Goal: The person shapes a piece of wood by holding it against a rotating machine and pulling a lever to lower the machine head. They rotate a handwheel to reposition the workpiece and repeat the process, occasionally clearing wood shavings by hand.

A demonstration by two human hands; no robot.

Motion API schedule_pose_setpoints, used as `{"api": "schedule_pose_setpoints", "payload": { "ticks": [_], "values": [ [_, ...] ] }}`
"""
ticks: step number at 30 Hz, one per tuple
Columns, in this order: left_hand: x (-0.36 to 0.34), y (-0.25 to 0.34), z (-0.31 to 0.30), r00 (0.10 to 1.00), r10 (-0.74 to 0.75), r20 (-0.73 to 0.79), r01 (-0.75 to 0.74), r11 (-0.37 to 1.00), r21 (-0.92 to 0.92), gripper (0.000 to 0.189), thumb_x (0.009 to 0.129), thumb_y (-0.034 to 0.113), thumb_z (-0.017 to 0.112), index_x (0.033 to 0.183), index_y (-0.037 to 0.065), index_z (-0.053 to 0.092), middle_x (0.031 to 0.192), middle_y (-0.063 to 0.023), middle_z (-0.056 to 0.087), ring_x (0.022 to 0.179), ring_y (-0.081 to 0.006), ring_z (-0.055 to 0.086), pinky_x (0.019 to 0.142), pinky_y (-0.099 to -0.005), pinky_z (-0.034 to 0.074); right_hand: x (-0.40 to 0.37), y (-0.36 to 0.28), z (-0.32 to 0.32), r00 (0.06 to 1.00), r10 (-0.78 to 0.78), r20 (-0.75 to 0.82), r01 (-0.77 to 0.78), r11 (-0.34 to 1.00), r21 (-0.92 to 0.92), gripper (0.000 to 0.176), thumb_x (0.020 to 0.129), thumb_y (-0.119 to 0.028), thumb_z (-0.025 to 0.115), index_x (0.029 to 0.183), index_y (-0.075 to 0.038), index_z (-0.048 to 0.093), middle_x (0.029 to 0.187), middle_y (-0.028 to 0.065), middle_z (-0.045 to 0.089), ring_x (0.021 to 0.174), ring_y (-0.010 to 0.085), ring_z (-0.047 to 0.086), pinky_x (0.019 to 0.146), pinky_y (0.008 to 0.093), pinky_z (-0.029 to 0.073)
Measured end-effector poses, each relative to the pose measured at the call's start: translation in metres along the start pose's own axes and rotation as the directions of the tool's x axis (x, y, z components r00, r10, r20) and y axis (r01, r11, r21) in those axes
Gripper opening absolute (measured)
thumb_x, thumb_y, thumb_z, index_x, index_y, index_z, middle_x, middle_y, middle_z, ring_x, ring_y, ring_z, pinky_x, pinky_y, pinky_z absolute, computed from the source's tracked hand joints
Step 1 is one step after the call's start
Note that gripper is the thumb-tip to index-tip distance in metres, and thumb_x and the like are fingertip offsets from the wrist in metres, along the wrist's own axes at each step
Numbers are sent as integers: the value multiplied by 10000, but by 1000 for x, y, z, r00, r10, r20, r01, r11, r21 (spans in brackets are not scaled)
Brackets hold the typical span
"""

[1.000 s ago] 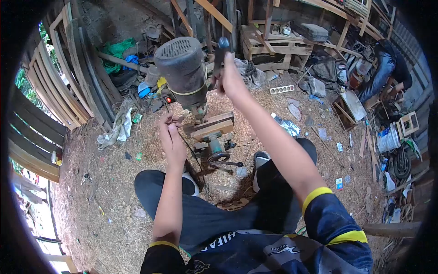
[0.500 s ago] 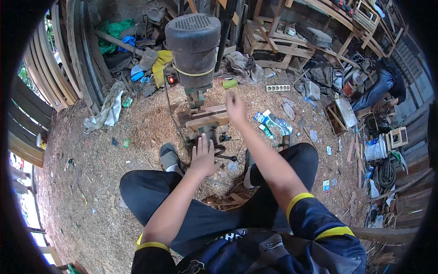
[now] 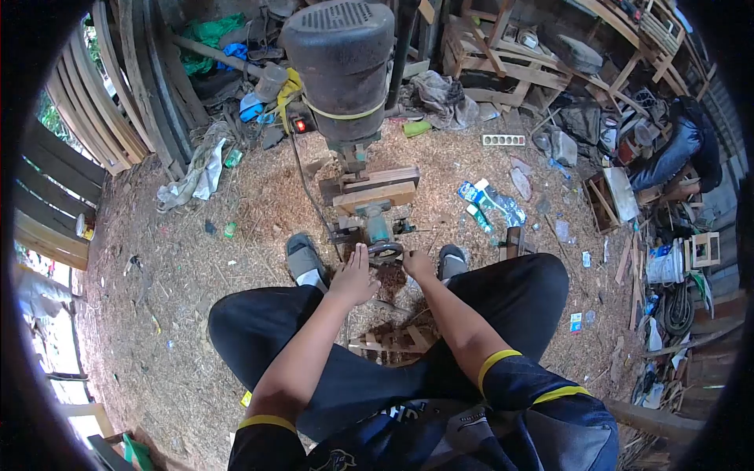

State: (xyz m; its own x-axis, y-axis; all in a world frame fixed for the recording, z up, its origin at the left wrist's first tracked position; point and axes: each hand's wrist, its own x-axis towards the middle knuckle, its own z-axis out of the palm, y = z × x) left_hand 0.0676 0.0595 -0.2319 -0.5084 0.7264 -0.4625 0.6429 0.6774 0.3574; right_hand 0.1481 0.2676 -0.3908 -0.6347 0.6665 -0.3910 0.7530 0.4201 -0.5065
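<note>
A machine with a large dark motor housing (image 3: 339,71) stands in front of me, its bit above a wooden block (image 3: 375,198) clamped on the machine. Below the block is a round handwheel (image 3: 385,250). My left hand (image 3: 353,276) lies at the wheel's left side, fingers extended. At the wheel's right side my right hand (image 3: 418,264) has its fingers curled round the handle or rim. A second, darker wood piece (image 3: 393,177) sits just behind the block.
Wood shavings cover the ground. A power strip (image 3: 503,140), a blue-and-white packet (image 3: 491,202) and a green item (image 3: 417,128) lie beyond the machine. Planks (image 3: 149,86) lean at the left. Another person's leg (image 3: 667,157) shows at the right, near a wooden box (image 3: 603,202).
My right hand has come down from beside the wood block to the handwheel. My left hand stays by the wheel's left side. The view has shifted slightly.
</note>
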Motion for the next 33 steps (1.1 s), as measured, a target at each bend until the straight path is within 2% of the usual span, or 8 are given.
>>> {"api": "schedule_pose_setpoints", "payload": {
  "ticks": [2, 3, 6, 10, 18, 24, 27, 33],
  "values": [
    [1, 0, 4, 1000, -7, -10, 7, 1000, 4, 1051, 949, 450, 641, 1615, -41, -7, 1702, -239, 93, 1556, -372, 225, 1237, -510, 265, -5, -8, -10, 998, 68, 10, -68, 997, -30, 556, 984, -447, 475, 1025, 32, 753, 1046, 316, 704, 1020, 474, 689, 958, 529, 529],
    [0, 4, 4, 999, -14, -32, 14, 1000, 13, 1048, 941, 425, 656, 1610, -57, 8, 1698, -243, 114, 1542, -382, 257, 1229, -513, 279, -3, -7, -12, 995, 92, 43, -91, 996, -13, 618, 1003, -503, 461, 1052, 44, 744, 1098, 336, 693, 1090, 483, 672, 977, 529, 526],
    [0, 4, 8, 997, -14, -69, 15, 1000, 12, 1055, 930, 397, 673, 1606, -67, 9, 1695, -245, 127, 1530, -377, 287, 1218, -522, 294, 6, 0, -8, 981, 189, 37, -188, 982, -13, 595, 969, -508, 534, 1042, 43, 748, 1092, 325, 700, 1079, 474, 680, 974, 519, 529],
    [-1, 4, 6, 994, 24, -108, -22, 1000, 21, 994, 952, 359, 641, 1581, -121, 39, 1650, -329, 177, 1457, -434, 384, 1195, -506, 330, 3, -2, -15, 986, 140, 88, -136, 989, -51, 544, 914, -474, 623, 1008, 47, 751, 1059, 319, 708, 1049, 462, 692, 956, 505, 539],
    [2, 0, 7, 991, 43, -126, -40, 999, 28, 937, 968, 356, 616, 1587, -105, 84, 1639, -317, 230, 1474, -423, 369, 1203, -521, 315, 30, 28, 17, 986, 134, 100, -126, 988, -84, 457, 878, -389, 654, 937, 52, 759, 974, 312, 714, 982, 446, 710, 911, 495, 551],
    [-2, 3, 2, 993, 31, -114, -33, 999, -16, 921, 976, 372, 612, 1587, -96, 105, 1638, -306, 242, 1484, -410, 360, 1211, -526, 303, 40, 44, 28, 977, 144, 156, -148, 989, 9, 523, 862, -420, 659, 917, 93, 740, 969, 339, 700, 986, 473, 698, 913, 512, 539],
    [1, 3, 0, 994, 44, -104, -45, 999, -7, 920, 978, 380, 609, 1588, -95, 109, 1639, -307, 240, 1494, -409, 345, 1213, -525, 301, 39, 42, 29, 992, 105, 73, -104, 994, -11, 449, 869, -358, 646, 737, 61, 740, 745, 261, 715, 807, 410, 737, 837, 456, 569],
    [4, 3, -6, 997, 36, -62, -34, 999, 35, 909, 988, 399, 588, 1589, -94, 116, 1632, -309, 258, 1502, -412, 331, 1226, -504, 285, 39, 40, 27, 990, 119, 74, -116, 992, -52, 433, 843, -365, 666, 806, 58, 748, 863, 304, 717, 894, 450, 720, 863, 481, 559]
  ]
}}
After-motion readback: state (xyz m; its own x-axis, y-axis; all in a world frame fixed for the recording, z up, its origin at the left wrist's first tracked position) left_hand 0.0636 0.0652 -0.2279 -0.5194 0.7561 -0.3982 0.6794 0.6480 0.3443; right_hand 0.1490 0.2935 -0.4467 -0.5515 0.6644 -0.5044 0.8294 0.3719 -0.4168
